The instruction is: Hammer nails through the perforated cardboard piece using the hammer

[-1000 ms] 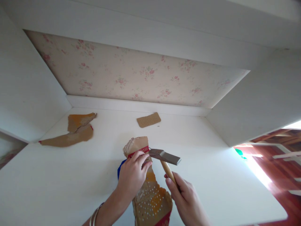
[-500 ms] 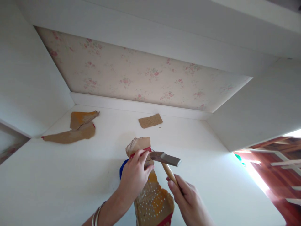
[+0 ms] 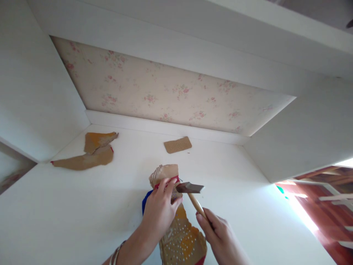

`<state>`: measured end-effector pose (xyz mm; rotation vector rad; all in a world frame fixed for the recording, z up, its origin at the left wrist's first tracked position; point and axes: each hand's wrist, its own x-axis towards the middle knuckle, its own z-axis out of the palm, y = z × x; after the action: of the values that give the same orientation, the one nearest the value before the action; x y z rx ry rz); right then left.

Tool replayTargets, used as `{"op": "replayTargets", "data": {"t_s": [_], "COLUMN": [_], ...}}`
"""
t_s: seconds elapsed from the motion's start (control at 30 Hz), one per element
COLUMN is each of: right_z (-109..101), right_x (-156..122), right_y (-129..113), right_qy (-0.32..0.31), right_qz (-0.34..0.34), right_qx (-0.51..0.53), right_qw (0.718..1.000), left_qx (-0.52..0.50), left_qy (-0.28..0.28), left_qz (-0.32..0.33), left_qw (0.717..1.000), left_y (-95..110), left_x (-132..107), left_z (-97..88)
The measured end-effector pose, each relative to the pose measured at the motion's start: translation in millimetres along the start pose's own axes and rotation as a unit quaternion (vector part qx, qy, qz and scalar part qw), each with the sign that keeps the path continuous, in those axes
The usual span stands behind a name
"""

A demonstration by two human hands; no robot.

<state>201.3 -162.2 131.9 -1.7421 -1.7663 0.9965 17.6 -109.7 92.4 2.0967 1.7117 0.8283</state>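
Observation:
My left hand (image 3: pixel 160 211) presses a torn strip of brown cardboard (image 3: pixel 179 239) against a white surface, its fingertips pinched near the strip's red band at the top. Whether a nail sits between those fingertips I cannot make out. My right hand (image 3: pixel 219 235) is wrapped round the wooden handle of a hammer (image 3: pixel 193 191). The hammer's metal head rests right beside my left fingertips, at the upper end of the strip. A blue edge of the cardboard shows behind my left hand.
Two more torn cardboard pieces (image 3: pixel 91 152) lie flat on the white surface at the left, and a small perforated piece (image 3: pixel 178 144) sits near the back. A floral-papered panel (image 3: pixel 171 92) lies beyond. White boards frame the sides. Red flooring (image 3: pixel 331 209) shows at the right.
The hammer head has swung a little left, closer to my left fingertips. The view has shifted slightly; both hands stay on the strip and the handle.

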Motion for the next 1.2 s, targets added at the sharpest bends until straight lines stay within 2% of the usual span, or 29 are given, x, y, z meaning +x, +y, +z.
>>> {"op": "replayTargets", "data": {"t_s": [0.1, 0.27, 0.53, 0.7, 0.8, 0.9, 1.07, 1.2], "right_z": [1.7, 4.5, -3.4, -4.1, -3.3, -2.5, -1.5, -0.1], "right_x": [0.8, 1.4, -1.0, -0.8, -1.2, -0.5, 1.4, 1.2], "right_y": [0.7, 3.4, -2.2, -5.0, -8.3, -11.0, -8.6, -2.8], "right_qy": [0.008, -0.023, 0.058, 0.033, 0.014, 0.024, 0.022, 0.007], "right_qz": [0.005, -0.012, 0.01, 0.016, -0.018, -0.047, -0.037, -0.039], "right_qx": [0.006, -0.019, 0.034, 0.022, 0.017, 0.017, 0.005, 0.006], "right_qw": [1.0, 0.999, 0.998, 0.999, 1.0, 0.998, 0.999, 0.999], "left_qx": [-0.008, -0.012, -0.024, -0.021, -0.013, -0.011, -0.014, 0.021], "left_qy": [0.003, 0.006, 0.013, 0.002, -0.02, -0.036, -0.042, -0.052], "left_qz": [0.006, 0.001, -0.003, -0.007, 0.004, 0.012, 0.01, 0.013], "left_qw": [1.0, 1.0, 1.0, 1.0, 1.0, 0.999, 0.999, 0.998], "left_y": [0.1, 0.7, -2.5, -1.7, 0.4, 1.1, 0.7, 2.6], "left_x": [-0.1, 0.8, -0.6, 0.1, 1.9, 3.1, 3.3, 4.8], "left_z": [-0.4, -1.3, 1.9, -0.9, -4.1, -5.0, -3.7, -5.1]}}
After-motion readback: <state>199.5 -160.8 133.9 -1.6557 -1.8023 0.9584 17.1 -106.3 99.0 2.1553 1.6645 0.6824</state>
